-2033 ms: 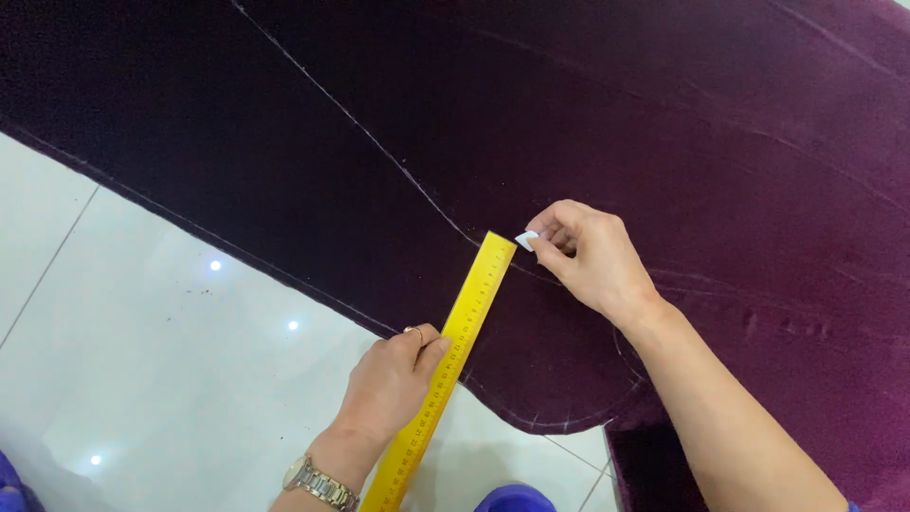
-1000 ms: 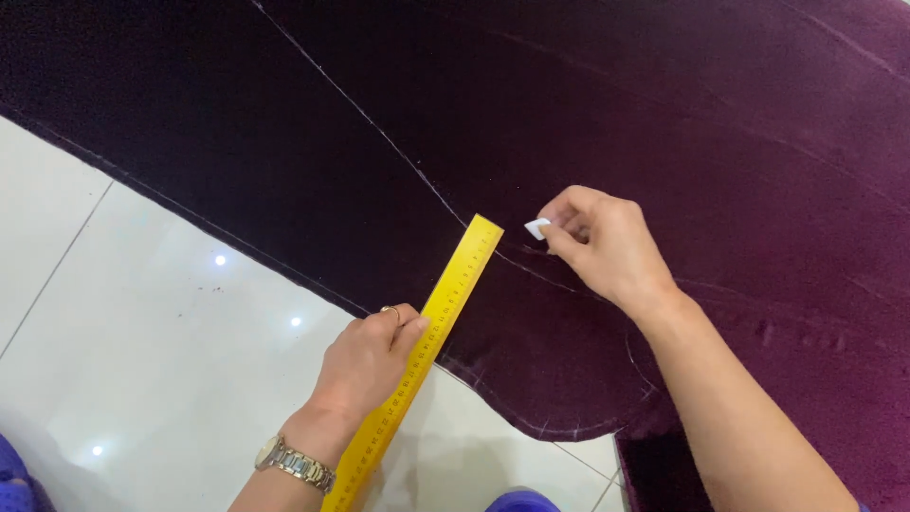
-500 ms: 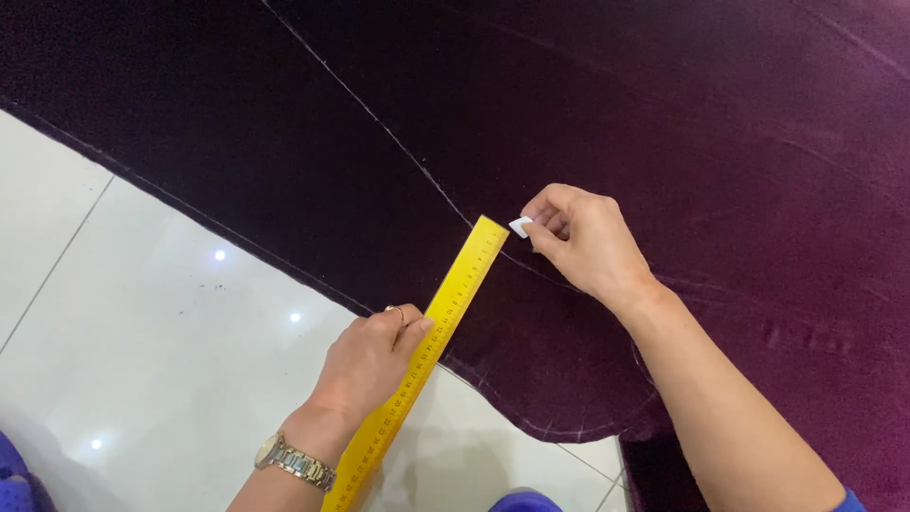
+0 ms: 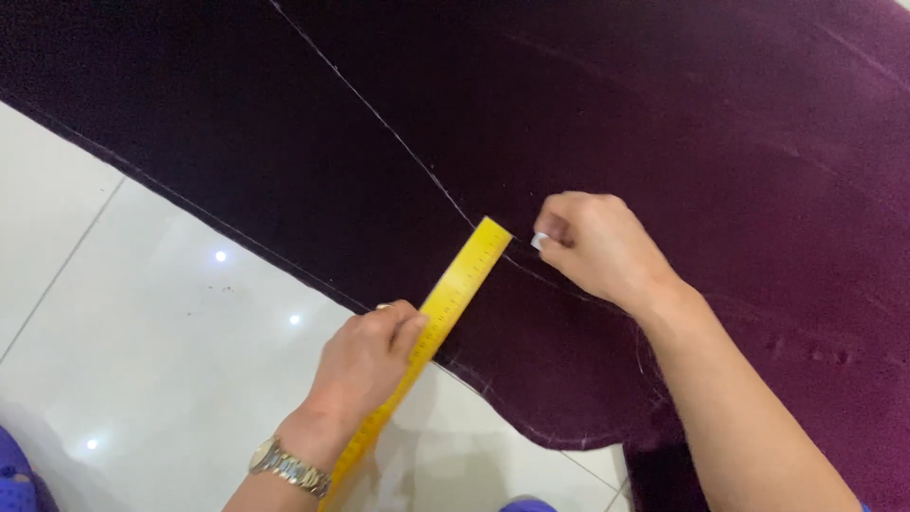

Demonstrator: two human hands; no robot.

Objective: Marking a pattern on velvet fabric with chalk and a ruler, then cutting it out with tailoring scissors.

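Note:
A yellow ruler (image 4: 455, 289) lies slanted across the edge of a dark purple velvet fabric (image 4: 616, 114) spread on the floor. My left hand (image 4: 365, 360), with a metal watch at the wrist, presses the ruler flat near the fabric's edge. My right hand (image 4: 597, 246) pinches a small white piece of chalk (image 4: 538, 241) just right of the ruler's far end, its tip on the cloth. A thin white chalk line (image 4: 379, 123) runs diagonally across the fabric to the ruler's tip. More chalk marks follow the curved edge.
White glossy floor tiles (image 4: 142, 313) with light reflections lie left of and below the fabric. Something blue (image 4: 14, 474) shows at the bottom left corner, another blue bit (image 4: 526, 504) at the bottom edge.
The ruler has shifted slightly along the fabric edge with my left hand. My right hand with the chalk stays at the ruler's far end, now a little lower.

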